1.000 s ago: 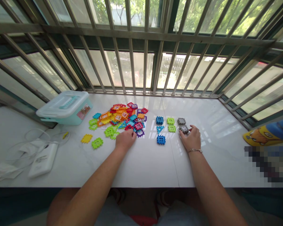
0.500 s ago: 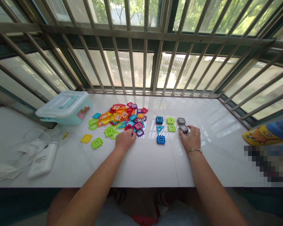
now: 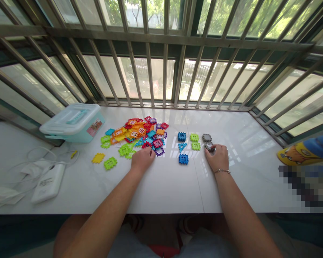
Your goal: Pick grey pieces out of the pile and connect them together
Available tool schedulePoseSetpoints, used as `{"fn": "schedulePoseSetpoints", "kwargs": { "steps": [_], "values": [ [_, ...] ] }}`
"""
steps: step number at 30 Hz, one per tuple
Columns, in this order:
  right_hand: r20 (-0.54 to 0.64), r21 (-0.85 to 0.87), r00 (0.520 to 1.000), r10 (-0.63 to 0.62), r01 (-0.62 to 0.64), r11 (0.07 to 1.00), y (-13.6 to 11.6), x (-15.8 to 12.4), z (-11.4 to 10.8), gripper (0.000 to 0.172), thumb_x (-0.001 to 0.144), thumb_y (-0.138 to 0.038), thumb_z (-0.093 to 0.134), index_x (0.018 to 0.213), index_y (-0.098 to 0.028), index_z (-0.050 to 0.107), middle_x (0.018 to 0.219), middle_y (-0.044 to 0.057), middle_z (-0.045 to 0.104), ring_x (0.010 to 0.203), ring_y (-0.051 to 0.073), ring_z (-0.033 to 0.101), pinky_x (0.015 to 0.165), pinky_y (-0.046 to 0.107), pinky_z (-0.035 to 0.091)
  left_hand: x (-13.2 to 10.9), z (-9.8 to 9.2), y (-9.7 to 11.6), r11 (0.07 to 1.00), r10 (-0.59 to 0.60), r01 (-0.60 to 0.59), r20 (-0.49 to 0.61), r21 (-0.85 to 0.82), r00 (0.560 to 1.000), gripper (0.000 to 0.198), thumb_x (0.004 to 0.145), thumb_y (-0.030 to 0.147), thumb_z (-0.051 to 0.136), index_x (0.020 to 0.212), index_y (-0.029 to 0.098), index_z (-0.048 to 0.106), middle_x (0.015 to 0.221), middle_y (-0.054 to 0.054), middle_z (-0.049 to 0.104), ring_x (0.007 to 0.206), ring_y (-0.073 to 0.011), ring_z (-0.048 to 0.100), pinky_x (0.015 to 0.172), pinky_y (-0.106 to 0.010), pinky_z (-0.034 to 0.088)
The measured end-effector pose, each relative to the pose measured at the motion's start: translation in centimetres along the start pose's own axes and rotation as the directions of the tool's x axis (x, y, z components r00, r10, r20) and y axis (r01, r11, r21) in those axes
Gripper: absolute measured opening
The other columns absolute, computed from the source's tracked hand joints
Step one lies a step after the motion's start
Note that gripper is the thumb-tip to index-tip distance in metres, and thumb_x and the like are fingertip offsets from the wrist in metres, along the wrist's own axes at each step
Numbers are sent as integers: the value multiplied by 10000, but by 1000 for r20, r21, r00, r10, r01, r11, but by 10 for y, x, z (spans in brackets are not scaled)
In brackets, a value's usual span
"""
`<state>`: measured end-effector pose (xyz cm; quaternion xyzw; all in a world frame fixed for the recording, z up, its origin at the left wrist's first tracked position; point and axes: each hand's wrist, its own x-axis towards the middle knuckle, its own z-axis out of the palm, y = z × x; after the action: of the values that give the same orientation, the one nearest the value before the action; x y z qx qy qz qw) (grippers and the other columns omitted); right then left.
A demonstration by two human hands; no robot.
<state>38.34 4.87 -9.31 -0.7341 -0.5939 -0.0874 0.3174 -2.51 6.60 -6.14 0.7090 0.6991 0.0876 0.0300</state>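
Our right hand (image 3: 219,158) has its fingertips on a grey interlocking plastic tile (image 3: 209,147), while our left hand (image 3: 142,160) rests at the edge of the heap of coloured tiles (image 3: 134,134).

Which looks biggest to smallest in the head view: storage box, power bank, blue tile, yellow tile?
1. Storage box
2. Power bank
3. Blue tile and yellow tile: they look alike, so I can't rank them.

You're sitting at a home's enclosed balcony, with steel window bars (image 3: 164,71) rising at 12 o'clock, toy building pieces (image 3: 134,134) scattering at 11, and a plastic storage box (image 3: 71,123) and power bank (image 3: 48,183) resting at 10 and 8.
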Motion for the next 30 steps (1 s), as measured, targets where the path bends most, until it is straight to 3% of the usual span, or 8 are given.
{"fn": "schedulePoseSetpoints", "kwargs": {
  "steps": [30],
  "values": [
    [6, 15, 1000, -15, 15, 1000, 5, -1, 2, 544, 889, -618, 704, 1204, -198, 563, 1203, 173, 603, 1176, 359, 523, 1031, 487, 445, 0, -1, 0, 998, -27, 27, 3, -56, 1000, 310, 1053, 417, 468, 938, 254, 706, 938, -74, 771, 857, -254, 708, 717, -318, 425]
  ]
}}
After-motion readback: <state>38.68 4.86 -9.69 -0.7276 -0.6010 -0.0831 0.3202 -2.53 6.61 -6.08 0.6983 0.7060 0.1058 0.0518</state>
